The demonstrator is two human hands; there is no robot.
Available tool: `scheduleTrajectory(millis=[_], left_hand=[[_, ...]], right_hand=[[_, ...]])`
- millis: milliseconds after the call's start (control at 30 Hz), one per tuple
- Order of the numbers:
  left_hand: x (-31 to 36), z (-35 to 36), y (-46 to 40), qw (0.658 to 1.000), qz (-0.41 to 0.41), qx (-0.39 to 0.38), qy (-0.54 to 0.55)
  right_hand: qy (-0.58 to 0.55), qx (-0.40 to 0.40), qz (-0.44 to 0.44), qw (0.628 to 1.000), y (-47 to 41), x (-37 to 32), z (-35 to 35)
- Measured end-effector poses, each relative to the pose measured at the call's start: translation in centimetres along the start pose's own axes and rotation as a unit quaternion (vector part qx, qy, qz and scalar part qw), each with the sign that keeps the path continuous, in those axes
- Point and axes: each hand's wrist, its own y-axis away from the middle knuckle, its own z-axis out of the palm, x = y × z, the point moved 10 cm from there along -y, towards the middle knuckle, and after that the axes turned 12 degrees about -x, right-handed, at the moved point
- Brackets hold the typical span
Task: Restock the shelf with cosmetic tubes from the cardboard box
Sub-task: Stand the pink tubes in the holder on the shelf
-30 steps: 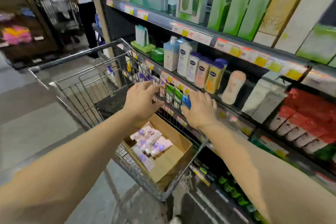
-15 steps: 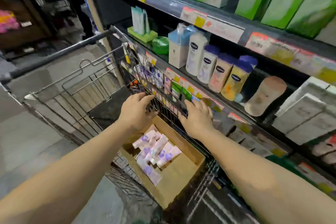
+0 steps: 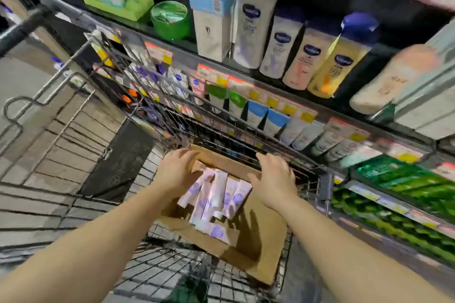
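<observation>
The cardboard box (image 3: 261,236) sits in the wire shopping cart (image 3: 73,145), at lower centre of the frame, its top open. Inside lies a loose pile of cosmetic tubes (image 3: 216,194) (pale pink with purple marks), filling the upper left part of the box; the lower right part of the box floor is bare.

The left hand (image 3: 176,174) is at the upper left corner of the box, its fingers (image 3: 188,155) straight and slightly spread, resting against the box's far wall and flap. It lies over the top end of the tube pile; whether it touches a tube cannot be told. The right hand (image 3: 273,179) hovers over the upper right part of the box, palm down, fingers straight and close together, at the box's far edge. Neither hand grips anything.

The shelf (image 3: 320,115) runs from upper left to right of the frame, just beyond the cart's far side. Its upper level carries lotion bottles (image 3: 302,56), a green jar (image 3: 170,19) and a boxed product (image 3: 214,15). The level below holds rows of hanging tubes (image 3: 256,115) behind price tags. Green packets (image 3: 403,179) fill the right edge lower down. The picture is motion-blurred toward the edges.
</observation>
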Motion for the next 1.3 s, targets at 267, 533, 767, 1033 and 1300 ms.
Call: scheduleTrajectory(millis=[267, 533, 767, 1033, 1300], left_hand=[[-0.6, 11.0, -4.1, 0.993, 0.005, -0.114, 0.022], [-1.4, 21.1, -8.2, 0.982, -0.069, -0.145, 0.101], [-1.6, 23.7, -9.4, 0.969, -0.155, -0.093, 0.167], [-2.2, 22.8, -7.5, 0.893, -0.196, -0.134, 0.383], [5.3, 21.2, -2.4, 0.575, -0.023, -0.402, 0.712]], right_hand=[[-0.056, -0.055, 0.087, 0.993, -0.8, 3.7, 7.5], [-0.096, -0.077, 0.114, 0.986, -3.6, 6.7, 14.2], [-0.118, -0.087, 0.104, 0.984, -5.0, 8.0, 18.3], [-0.124, -0.075, 0.092, 0.985, -4.9, 7.6, 15.4], [-0.468, -0.177, 0.083, 0.862, -5.2, 5.9, 16.6]])
